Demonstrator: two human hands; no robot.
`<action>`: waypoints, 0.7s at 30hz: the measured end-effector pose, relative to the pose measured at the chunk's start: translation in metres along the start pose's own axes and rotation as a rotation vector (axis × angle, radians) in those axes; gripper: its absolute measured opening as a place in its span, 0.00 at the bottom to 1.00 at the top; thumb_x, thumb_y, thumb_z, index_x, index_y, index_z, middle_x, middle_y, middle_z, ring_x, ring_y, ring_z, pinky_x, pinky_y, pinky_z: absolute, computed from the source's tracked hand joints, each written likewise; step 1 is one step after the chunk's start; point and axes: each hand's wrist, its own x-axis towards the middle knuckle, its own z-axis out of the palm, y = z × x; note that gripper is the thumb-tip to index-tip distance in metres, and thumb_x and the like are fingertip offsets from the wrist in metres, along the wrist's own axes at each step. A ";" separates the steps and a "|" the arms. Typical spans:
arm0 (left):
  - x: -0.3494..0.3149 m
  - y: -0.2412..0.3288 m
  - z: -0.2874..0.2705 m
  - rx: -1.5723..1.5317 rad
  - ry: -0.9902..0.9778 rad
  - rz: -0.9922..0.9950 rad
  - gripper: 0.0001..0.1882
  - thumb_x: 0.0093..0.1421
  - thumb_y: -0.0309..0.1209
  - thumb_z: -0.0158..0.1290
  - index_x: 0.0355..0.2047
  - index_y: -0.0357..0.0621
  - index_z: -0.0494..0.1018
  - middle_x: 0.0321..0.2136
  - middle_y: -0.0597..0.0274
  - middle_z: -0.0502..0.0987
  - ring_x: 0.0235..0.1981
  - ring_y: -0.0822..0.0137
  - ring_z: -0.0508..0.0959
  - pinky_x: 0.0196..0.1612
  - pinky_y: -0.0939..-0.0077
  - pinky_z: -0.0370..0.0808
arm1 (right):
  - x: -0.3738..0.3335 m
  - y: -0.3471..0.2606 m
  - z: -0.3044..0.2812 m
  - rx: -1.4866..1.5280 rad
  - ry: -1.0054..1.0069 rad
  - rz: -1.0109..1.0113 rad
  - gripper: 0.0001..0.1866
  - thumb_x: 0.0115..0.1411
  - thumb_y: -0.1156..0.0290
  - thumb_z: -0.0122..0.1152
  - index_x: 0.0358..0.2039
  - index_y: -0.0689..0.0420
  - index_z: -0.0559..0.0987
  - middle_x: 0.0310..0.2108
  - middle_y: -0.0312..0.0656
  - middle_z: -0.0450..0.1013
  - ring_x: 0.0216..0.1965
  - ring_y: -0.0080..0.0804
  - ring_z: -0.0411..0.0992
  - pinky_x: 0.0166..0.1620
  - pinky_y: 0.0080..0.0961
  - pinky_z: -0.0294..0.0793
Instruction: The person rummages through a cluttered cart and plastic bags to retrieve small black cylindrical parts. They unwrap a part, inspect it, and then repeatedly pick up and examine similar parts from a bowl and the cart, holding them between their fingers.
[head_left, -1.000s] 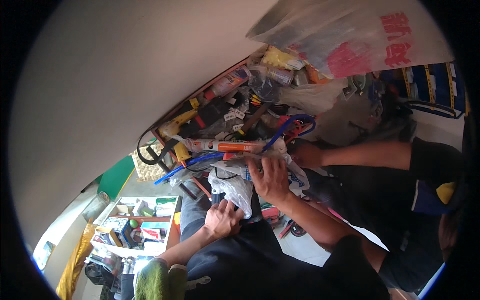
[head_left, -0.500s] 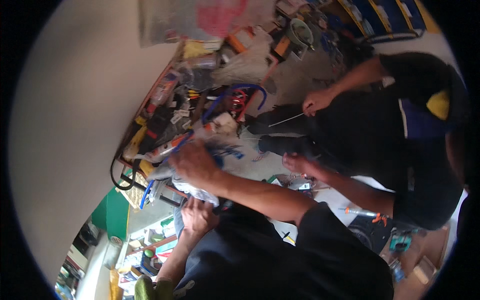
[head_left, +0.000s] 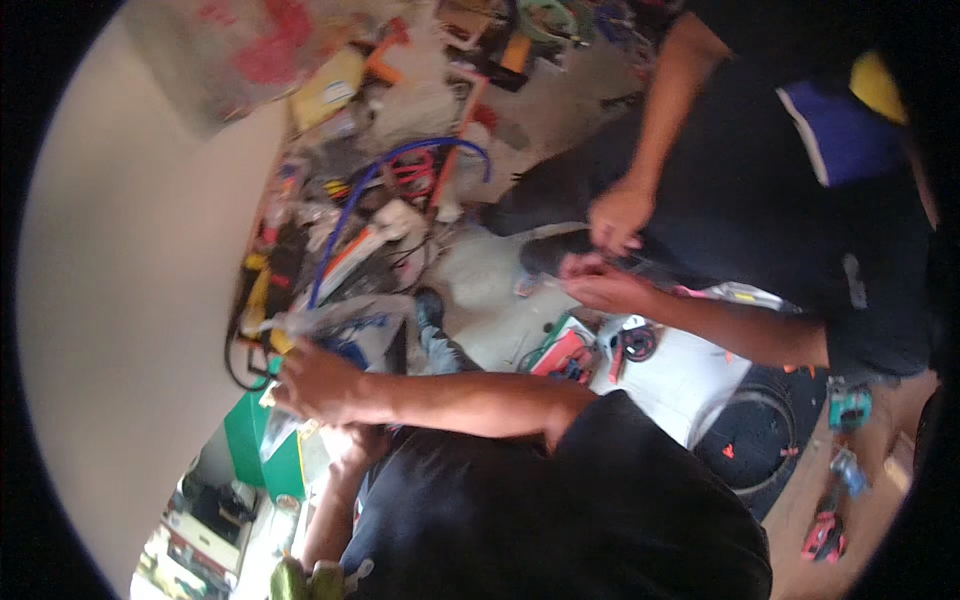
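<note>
My right hand (head_left: 318, 385) reaches across to the left with its fingers curled, slightly smeared by motion. It is closed on clear plastic, which looks like part of a clear plastic bag (head_left: 375, 318) with blue things inside. A strip of the same clear film (head_left: 277, 430) hangs below the fingers. My left hand (head_left: 358, 445) is just beneath the right wrist, partly covered by it and washed out by glare. Its fingers are hidden. Beyond the bag, a bent blue hose (head_left: 372, 172) arches over the cluttered bench.
Red coiled cable (head_left: 412, 172), orange-and-white tubes and loose parts crowd the bench (head_left: 455, 145). At right a person in dark clothes holds both hands (head_left: 605, 260) close together. A red case (head_left: 565, 355), a cable coil (head_left: 742, 440) and a red power tool (head_left: 826, 535) lie on the floor side.
My right hand has moved left and down, away from the hose. The view has shifted, and the clear bag now shows beside my hand. The other person's hands have come together.
</note>
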 end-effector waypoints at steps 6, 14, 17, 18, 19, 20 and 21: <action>0.017 0.006 -0.005 0.018 -0.063 -0.020 0.15 0.43 0.41 0.70 0.27 0.45 0.85 0.33 0.51 0.83 0.33 0.51 0.86 0.39 0.54 0.85 | -0.004 0.038 0.003 -0.109 -0.014 -0.001 0.14 0.71 0.61 0.56 0.50 0.54 0.81 0.39 0.46 0.80 0.49 0.46 0.79 0.56 0.60 0.71; 0.026 -0.005 -0.020 -0.038 -0.280 -0.017 0.17 0.47 0.46 0.69 0.32 0.49 0.85 0.34 0.51 0.80 0.41 0.51 0.83 0.42 0.55 0.84 | 0.062 0.139 0.036 -0.342 -0.161 0.022 0.34 0.68 0.57 0.63 0.72 0.50 0.68 0.70 0.54 0.66 0.74 0.52 0.61 0.68 0.64 0.63; 0.023 -0.013 -0.024 -0.070 -0.248 -0.009 0.16 0.47 0.44 0.69 0.33 0.51 0.84 0.34 0.52 0.80 0.42 0.51 0.83 0.44 0.55 0.83 | 0.100 0.121 -0.005 -0.026 -0.493 0.209 0.50 0.59 0.46 0.71 0.77 0.52 0.63 0.76 0.55 0.58 0.79 0.54 0.53 0.73 0.56 0.60; 0.023 -0.016 -0.022 -0.103 -0.213 0.005 0.15 0.47 0.43 0.68 0.33 0.51 0.84 0.34 0.52 0.80 0.43 0.52 0.83 0.44 0.55 0.83 | 0.110 0.124 -0.009 0.122 -0.520 0.291 0.51 0.58 0.44 0.73 0.76 0.52 0.64 0.76 0.56 0.59 0.78 0.54 0.54 0.73 0.54 0.61; 0.026 -0.016 -0.027 -0.119 -0.217 0.012 0.14 0.48 0.42 0.68 0.33 0.51 0.84 0.34 0.52 0.80 0.43 0.52 0.83 0.43 0.54 0.84 | 0.123 0.141 -0.003 0.279 -0.474 0.334 0.43 0.61 0.46 0.70 0.71 0.57 0.70 0.73 0.56 0.64 0.74 0.53 0.62 0.72 0.48 0.64; 0.030 -0.014 -0.034 -0.134 -0.222 0.018 0.13 0.49 0.41 0.67 0.33 0.51 0.84 0.34 0.52 0.80 0.43 0.51 0.83 0.43 0.54 0.84 | 0.131 0.161 -0.002 0.234 -0.424 0.405 0.42 0.63 0.45 0.68 0.69 0.59 0.72 0.69 0.58 0.67 0.71 0.53 0.66 0.71 0.49 0.66; 0.030 -0.016 -0.039 -0.146 -0.221 0.002 0.12 0.50 0.41 0.66 0.33 0.51 0.83 0.34 0.51 0.80 0.43 0.51 0.83 0.42 0.53 0.84 | 0.145 0.170 -0.013 0.193 -0.382 0.452 0.40 0.64 0.44 0.66 0.67 0.61 0.74 0.66 0.60 0.69 0.68 0.52 0.69 0.69 0.51 0.68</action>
